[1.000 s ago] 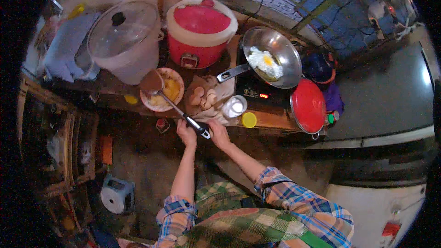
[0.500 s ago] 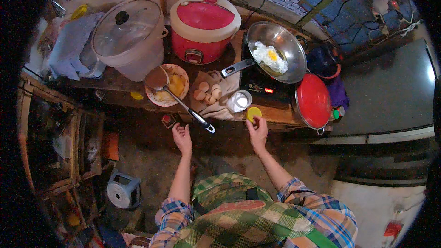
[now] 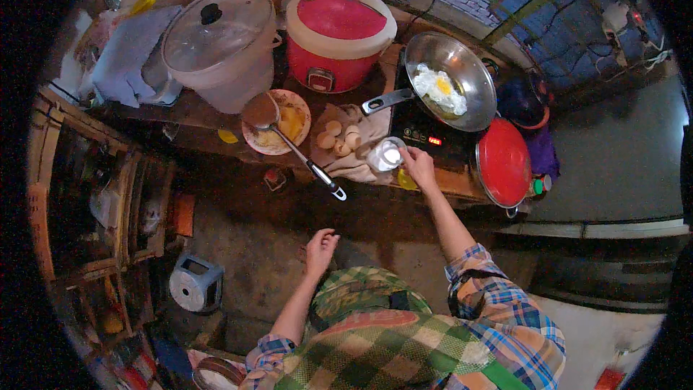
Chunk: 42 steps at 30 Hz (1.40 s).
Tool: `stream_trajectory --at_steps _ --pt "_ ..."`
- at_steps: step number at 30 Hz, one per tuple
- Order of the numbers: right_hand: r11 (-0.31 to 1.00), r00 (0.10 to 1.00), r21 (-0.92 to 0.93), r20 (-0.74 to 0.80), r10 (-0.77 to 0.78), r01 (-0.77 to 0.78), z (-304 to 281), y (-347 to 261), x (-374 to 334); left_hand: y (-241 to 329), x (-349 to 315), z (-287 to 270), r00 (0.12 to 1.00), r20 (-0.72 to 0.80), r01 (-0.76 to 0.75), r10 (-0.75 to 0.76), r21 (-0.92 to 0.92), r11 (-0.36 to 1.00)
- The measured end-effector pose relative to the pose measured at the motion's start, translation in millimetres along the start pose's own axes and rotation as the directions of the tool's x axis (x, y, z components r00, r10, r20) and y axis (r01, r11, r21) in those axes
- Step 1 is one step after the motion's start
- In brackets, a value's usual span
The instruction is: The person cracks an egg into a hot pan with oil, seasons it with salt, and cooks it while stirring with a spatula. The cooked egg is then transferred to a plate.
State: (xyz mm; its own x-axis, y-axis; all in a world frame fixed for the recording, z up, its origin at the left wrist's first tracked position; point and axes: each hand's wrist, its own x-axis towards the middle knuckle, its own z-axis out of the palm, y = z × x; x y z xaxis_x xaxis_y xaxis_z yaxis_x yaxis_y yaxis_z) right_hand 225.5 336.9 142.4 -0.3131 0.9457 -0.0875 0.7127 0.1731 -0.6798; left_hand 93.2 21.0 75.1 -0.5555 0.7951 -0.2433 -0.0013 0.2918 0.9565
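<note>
Two hands are yours here, and they are far apart. Your right hand (image 3: 419,166) reaches up to the wooden counter (image 3: 188,112) and its fingers wrap around a small clear jar (image 3: 385,155) with white stuff inside. The jar stands at the front of the counter, just beside the black stove (image 3: 422,133) and next to a cloth (image 3: 361,144) with a few eggs (image 3: 339,133) on it. A little yellow lid (image 3: 406,180) lies right under your wrist. Your left hand (image 3: 320,249) hangs low, away from the counter, with loose open fingers and nothing in it. On the stove sits a shiny pan (image 3: 455,79) with a fried egg (image 3: 440,90) in it, white with a yellow middle. A red lid (image 3: 504,162) lies to the right of the stove. To the left of the eggs is a plate (image 3: 278,126), and a long spatula (image 3: 289,141) rests across it with its handle sticking out over the edge. Behind them stand a red rice cooker (image 3: 339,36) and a big pot (image 3: 216,47) with a glass lid.
</note>
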Motion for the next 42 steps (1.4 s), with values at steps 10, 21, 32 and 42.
stream_trajectory --at_steps 10,21,32,42 --pt "0.977 0.978 -0.051 -0.022 -0.207 0.205 -36 -65 -69 124 31 60 0.798 -0.038 -0.574 0.601 0.253 0.778" --pt "0.949 0.951 0.078 -0.073 -0.300 0.305 -74 -139 -128 174 74 49 0.604 -0.069 -0.777 0.794 0.167 0.606" --pt "0.838 0.792 -0.092 -0.284 -0.540 0.538 -100 -157 -167 182 71 24 0.544 0.000 -0.820 0.839 0.212 0.531" --pt "0.691 0.693 -0.309 -0.124 -0.711 0.654 -119 -141 -128 224 87 48 0.392 0.071 -0.864 0.917 0.371 0.340"
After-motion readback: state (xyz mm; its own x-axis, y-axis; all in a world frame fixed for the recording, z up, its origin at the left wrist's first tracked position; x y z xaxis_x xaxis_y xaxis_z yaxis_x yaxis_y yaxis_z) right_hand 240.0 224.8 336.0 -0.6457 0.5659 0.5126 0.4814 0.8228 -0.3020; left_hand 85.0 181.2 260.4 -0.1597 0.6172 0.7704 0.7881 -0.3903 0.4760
